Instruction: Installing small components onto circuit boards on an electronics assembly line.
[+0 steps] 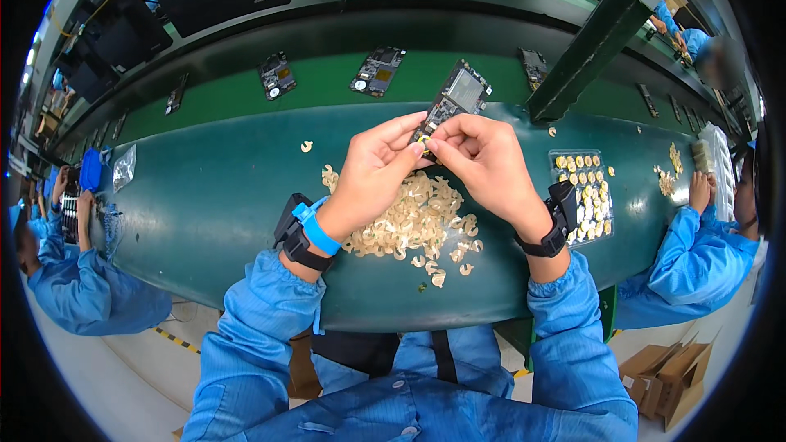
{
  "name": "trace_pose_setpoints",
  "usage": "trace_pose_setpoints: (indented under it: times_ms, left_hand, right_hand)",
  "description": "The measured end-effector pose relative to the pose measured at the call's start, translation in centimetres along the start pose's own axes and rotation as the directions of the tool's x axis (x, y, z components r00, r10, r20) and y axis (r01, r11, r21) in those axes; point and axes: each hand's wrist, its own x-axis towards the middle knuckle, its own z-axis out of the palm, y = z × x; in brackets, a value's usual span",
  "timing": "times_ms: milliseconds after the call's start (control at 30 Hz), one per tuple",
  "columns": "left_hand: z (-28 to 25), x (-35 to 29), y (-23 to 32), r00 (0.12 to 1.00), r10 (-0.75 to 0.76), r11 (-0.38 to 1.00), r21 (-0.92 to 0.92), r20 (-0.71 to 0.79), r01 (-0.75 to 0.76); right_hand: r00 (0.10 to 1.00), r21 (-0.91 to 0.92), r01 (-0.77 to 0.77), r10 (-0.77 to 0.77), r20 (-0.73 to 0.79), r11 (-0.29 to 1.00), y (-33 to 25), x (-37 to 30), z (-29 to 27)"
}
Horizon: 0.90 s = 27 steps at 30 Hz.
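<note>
Above the green work surface, my left hand grips the lower end of a dark circuit board, which tilts up and away with a silver shield plate near its top. My right hand is closed, its thumb and fingertip pinched on a small round yellow-edged piece at the board's lower end. The fingers partly cover this piece. Just beneath both hands lies a heap of small cream-coloured crescent-shaped pieces. Right of my right wrist is a clear tray holding several round yellow-and-white pieces in rows.
Several more circuit boards lie along the far green strip. A green post rises at the back right. Co-workers in blue sit left and right. A clear plastic bag lies at the left; cardboard boxes stand low right.
</note>
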Motion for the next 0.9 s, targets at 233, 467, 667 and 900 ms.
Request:
trace_pose_setpoints:
  times_ms: [233,467,667,900]
  left_hand:
    - [-0.15,-0.05,0.12,1.000,-0.013,1.000,-0.026,0.012,0.013]
    - [-0.10,0.03,0.08,0.999,-0.045,0.998,-0.044,-0.015,0.045]
    - [-0.05,-0.04,0.19,0.996,-0.090,0.989,-0.118,-0.029,0.086]
    - [0.16,0.07,0.36,0.998,-0.063,0.995,-0.080,-0.019,0.061]
  right_hand:
    - [0.998,0.010,-0.028,0.029,-0.050,1.000,0.08,-0.07,0.33]
    - [0.997,0.021,-0.028,0.029,-0.077,0.999,0.09,-0.11,0.46]
    - [0.997,0.005,-0.027,0.027,-0.070,1.000,-0.09,-0.16,0.47]
    - [0.997,-0.007,-0.042,0.041,-0.059,0.999,-0.16,-0.34,0.22]
